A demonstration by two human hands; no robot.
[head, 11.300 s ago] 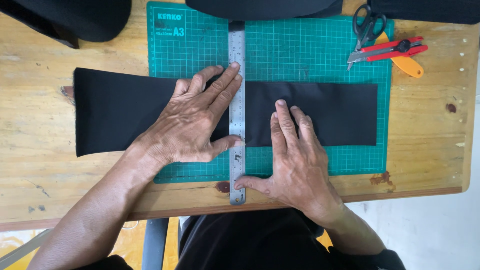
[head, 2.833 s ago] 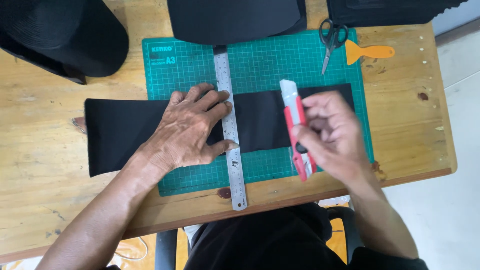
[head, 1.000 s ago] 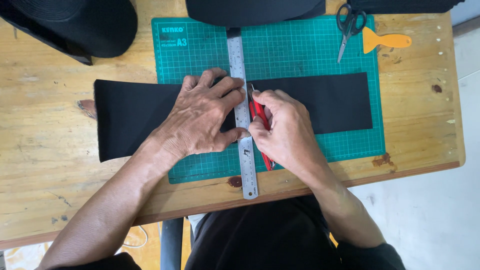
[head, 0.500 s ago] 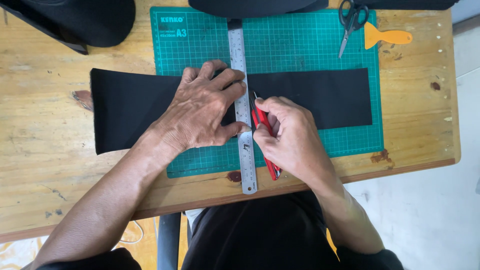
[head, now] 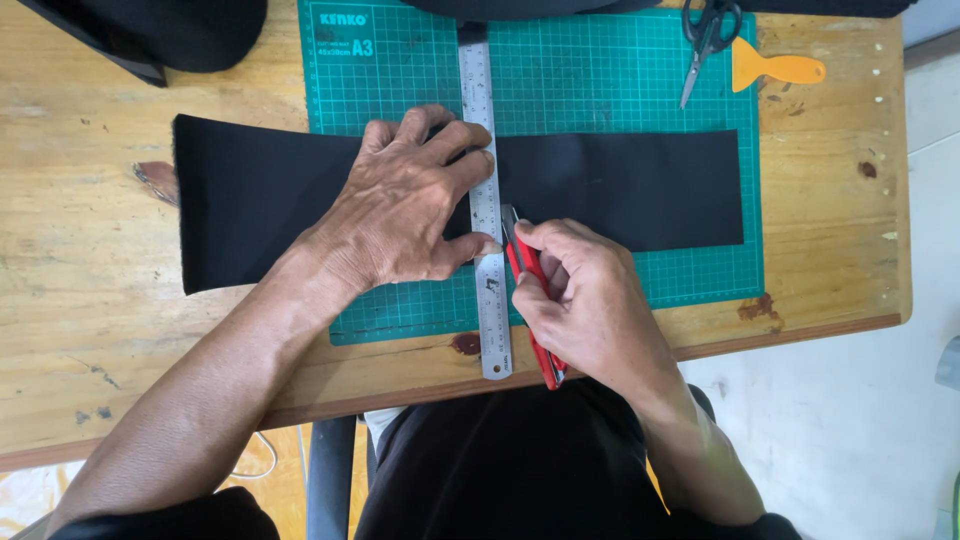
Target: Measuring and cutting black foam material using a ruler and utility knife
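I watched the red utility knife (head: 530,300) slide nearer the body along the steel ruler (head: 486,200); half a second earlier its tip sat higher on the black fabric strip (head: 620,190). My right hand (head: 590,305) kept its grip pinched around the knife; the left hand (head: 410,210) stayed spread flat, pinning ruler and fabric on the green cutting mat (head: 600,80). I judged the cut almost through.

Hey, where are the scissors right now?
In the head view, the scissors lie at the top right corner of the green cutting mat, just left of an orange scraper, well away from both hands.
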